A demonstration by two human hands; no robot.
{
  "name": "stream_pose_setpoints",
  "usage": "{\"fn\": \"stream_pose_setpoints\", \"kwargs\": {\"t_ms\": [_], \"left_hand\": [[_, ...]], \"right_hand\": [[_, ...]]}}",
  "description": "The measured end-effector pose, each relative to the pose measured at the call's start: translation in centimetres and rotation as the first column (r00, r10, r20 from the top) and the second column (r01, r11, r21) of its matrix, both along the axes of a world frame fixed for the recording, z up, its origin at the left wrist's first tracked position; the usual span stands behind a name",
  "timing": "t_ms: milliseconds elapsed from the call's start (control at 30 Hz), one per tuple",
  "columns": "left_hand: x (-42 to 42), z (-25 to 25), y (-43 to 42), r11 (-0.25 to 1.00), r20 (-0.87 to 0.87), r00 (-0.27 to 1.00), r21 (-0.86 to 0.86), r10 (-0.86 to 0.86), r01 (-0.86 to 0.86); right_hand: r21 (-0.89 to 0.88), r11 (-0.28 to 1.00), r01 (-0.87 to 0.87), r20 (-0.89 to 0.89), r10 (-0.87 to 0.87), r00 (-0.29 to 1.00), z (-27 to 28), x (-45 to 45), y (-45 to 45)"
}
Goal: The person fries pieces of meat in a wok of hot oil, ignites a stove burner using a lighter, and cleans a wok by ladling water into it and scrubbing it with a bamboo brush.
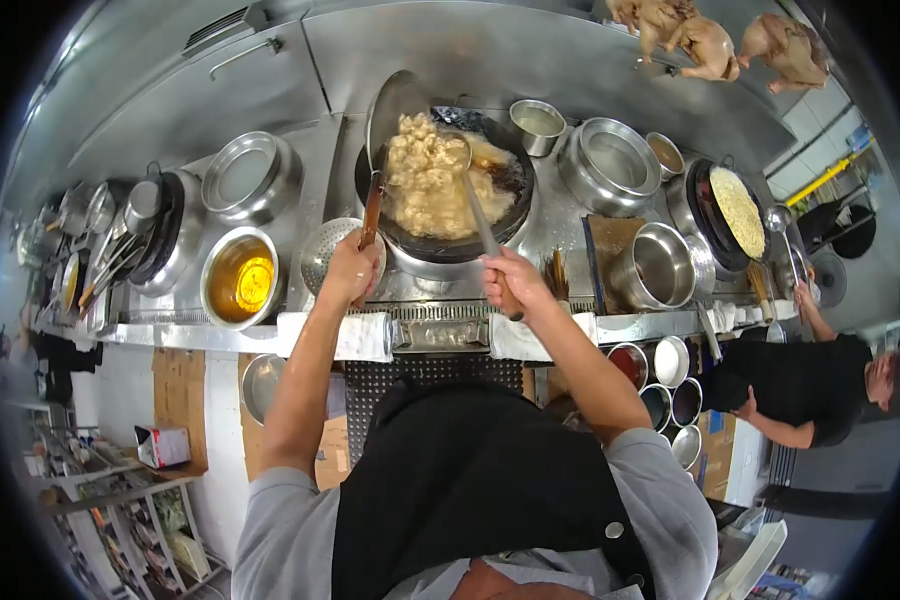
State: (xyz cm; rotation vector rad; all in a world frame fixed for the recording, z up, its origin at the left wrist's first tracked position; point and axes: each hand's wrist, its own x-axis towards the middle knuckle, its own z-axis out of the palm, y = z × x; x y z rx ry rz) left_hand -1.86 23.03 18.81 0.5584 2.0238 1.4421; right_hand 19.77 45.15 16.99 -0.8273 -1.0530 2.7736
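My left hand [350, 268] is closed around the wooden handle of a large strainer [394, 100], whose bowl is tipped up at the left rim of the wok [522, 205]. Battered, pale golden pieces of food [425, 165] fill much of the wok, with bubbling oil around them. In my right hand [516, 282] is the handle of a ladle [483, 215]; its head reaches into the food and is partly hidden. A perforated skimmer [320, 250] lies just under my left hand, its bowl partly covered.
A bowl of yellow oil [232, 290] stands left, an empty steel pot [658, 268] right. Folded white cloths [362, 337] lie along the front edge. Another wok [732, 215] holds pale food, with a co-worker [795, 380] beside it. Whole birds [705, 45] hang upper right.
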Motion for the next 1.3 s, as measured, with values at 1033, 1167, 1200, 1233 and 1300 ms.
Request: {"fn": "stream_pose_setpoints", "kwargs": {"t_ms": [1033,1167,1200,1233,1300], "left_hand": [[-8.4,-2.9,-8.5,0.98,0.136,0.975,0.121,-0.174,0.157],[-10.0,-0.9,-7.7,0.981,0.149,0.98,0.164,-0.128,0.104],[-10.7,-0.1,-7.4,0.978,0.137,0.983,0.184,-0.121,0.095],[-11.7,0.8,-6.6,0.977,0.117,0.986,0.19,-0.115,0.091],[-14.1,3.0,-4.3,0.963,-0.017,0.99,0.231,-0.142,0.142]], "right_hand": [[0.854,0.513,-0.087,0.281,-0.313,0.907,-0.2,1.3,-12.5],[0.867,0.464,0.183,0.083,-0.495,0.865,1.9,-1.6,-14.1],[0.865,0.463,0.194,0.066,-0.488,0.87,-0.2,-3.5,-12.8],[0.966,0.088,0.244,-0.181,-0.443,0.878,-3.5,-6.4,-9.9],[0.99,-0.039,0.132,-0.137,-0.349,0.927,-2.5,-11.9,-5.3]]}}
